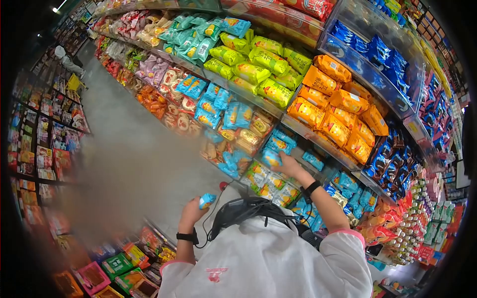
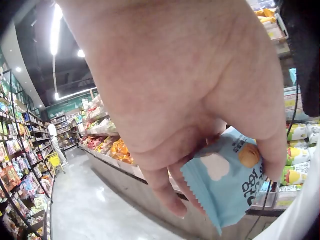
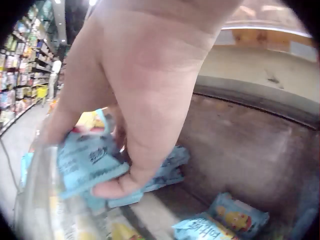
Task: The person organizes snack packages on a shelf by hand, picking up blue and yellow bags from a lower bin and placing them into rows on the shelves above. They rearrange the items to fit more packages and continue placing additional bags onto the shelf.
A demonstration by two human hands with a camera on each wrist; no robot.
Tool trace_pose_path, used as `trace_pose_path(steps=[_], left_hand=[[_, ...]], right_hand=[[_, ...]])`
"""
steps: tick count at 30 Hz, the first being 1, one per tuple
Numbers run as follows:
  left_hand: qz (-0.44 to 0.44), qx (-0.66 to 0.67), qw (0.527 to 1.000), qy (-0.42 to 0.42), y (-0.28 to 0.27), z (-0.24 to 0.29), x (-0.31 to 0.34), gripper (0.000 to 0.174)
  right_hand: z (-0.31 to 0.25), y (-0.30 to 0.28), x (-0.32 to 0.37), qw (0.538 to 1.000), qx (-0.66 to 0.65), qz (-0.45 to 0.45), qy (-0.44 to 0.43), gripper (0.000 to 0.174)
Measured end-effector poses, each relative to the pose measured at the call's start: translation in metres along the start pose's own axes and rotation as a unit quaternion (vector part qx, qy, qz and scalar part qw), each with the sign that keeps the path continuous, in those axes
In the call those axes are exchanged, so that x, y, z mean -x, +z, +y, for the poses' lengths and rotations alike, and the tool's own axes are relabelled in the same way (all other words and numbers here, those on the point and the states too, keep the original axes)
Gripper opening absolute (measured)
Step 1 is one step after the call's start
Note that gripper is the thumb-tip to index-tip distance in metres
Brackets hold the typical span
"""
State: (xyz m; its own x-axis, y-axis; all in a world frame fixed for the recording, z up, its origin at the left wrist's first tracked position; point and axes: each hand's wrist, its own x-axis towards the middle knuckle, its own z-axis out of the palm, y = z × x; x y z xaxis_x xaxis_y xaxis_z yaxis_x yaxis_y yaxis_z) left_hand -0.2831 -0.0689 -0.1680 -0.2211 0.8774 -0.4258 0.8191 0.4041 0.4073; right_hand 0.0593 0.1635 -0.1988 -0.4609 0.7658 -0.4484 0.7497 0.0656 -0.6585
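My left hand (image 1: 193,213) holds a small light-blue snack packet (image 2: 225,175) between thumb and fingers, out over the aisle floor and away from the shelves. My right hand (image 1: 289,166) reaches into a shelf bin and grips another light-blue packet (image 3: 90,160), with the thumb along its near edge. Under and beside that hand lie more blue packets (image 3: 167,170), partly hidden by it. Two further blue packets (image 3: 237,215) rest on the dark bin floor to its right.
Yellow-green packets (image 1: 268,62) and orange packets (image 1: 333,104) fill the tier above. White-and-green packets (image 1: 268,184) sit just below the right hand. Clear plastic fronts edge the bins. A cable (image 1: 211,221) runs near my left wrist. A person (image 2: 53,137) stands by a yellow cart (image 2: 55,160) down the aisle.
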Motion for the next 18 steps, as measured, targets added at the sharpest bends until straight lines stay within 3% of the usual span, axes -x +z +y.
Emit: trace_pose_path(steps=[1,4,7,10,14,18], left_hand=[[0.005,0.004,1.000,0.004,-0.002,0.000,0.000,0.040],[0.006,0.009,1.000,0.012,-0.003,-0.004,0.000,0.040],[0.003,-0.013,1.000,-0.002,-0.002,-0.008,0.002,0.040],[0.005,-0.024,1.000,0.005,-0.001,-0.010,0.001,0.039],[-0.002,-0.029,1.000,0.007,-0.008,-0.004,-0.012,0.039],[0.017,-0.034,0.997,0.071,-0.023,0.016,-0.033,0.038]], right_hand=[[0.000,0.006,-0.004,0.999,0.023,0.009,-0.040,0.063],[-0.005,0.009,-0.008,0.998,0.059,0.005,-0.016,0.050],[-0.007,0.011,-0.002,0.996,0.053,0.068,-0.033,0.039],[-0.013,0.009,-0.004,0.998,0.042,0.048,0.012,0.036],[-0.005,0.017,-0.009,0.995,0.064,0.071,-0.013,0.039],[0.005,0.016,-0.009,0.996,0.041,0.072,-0.028,0.044]])
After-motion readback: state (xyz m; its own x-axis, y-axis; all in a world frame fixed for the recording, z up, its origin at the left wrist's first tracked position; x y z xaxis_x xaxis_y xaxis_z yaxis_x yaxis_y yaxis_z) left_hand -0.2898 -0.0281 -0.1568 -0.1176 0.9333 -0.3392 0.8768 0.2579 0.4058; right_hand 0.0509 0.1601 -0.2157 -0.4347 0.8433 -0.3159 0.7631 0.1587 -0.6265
